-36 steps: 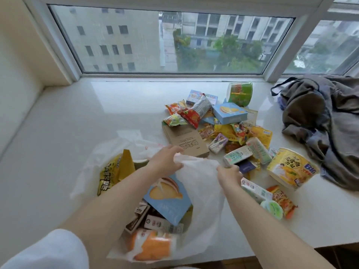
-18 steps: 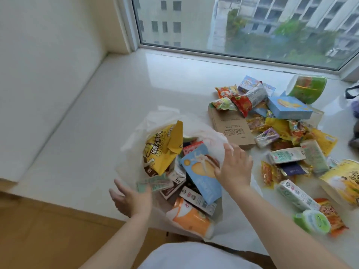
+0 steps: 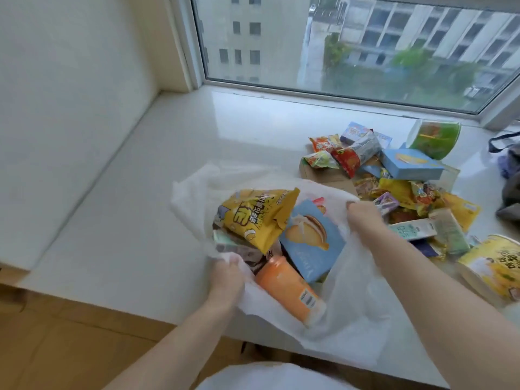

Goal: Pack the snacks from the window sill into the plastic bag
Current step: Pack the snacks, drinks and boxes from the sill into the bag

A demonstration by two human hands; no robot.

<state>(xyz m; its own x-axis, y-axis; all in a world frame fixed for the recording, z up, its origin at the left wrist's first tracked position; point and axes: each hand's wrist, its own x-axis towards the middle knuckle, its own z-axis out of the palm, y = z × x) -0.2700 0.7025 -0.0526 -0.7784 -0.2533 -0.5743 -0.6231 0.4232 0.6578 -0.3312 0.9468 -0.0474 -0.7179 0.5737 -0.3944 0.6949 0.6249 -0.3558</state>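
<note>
A white plastic bag [image 3: 351, 311] lies open on the white window sill [image 3: 140, 235]. Inside it I see a yellow snack pouch [image 3: 256, 218], a blue biscuit box [image 3: 312, 240], an orange bottle [image 3: 289, 291] and small cartons. My left hand [image 3: 226, 280] grips the bag's near left rim. My right hand [image 3: 363, 218] grips the bag's far right rim. To the right of the bag lies a pile of loose snacks [image 3: 394, 187]: packets, small cartons, another blue box [image 3: 410, 164], a green cup [image 3: 434, 137] and a yellow tub [image 3: 495, 268].
A flat brown cardboard piece [image 3: 329, 175] lies under the pile. Dark grey clothing [image 3: 509, 190] sits at the right edge. The wall closes the sill on the left, the window behind. The sill's front edge drops to a wooden floor [image 3: 56, 347].
My left hand went from open beside the bag to gripping its near rim. The bag's mouth is pulled wider. The view swung further left.
</note>
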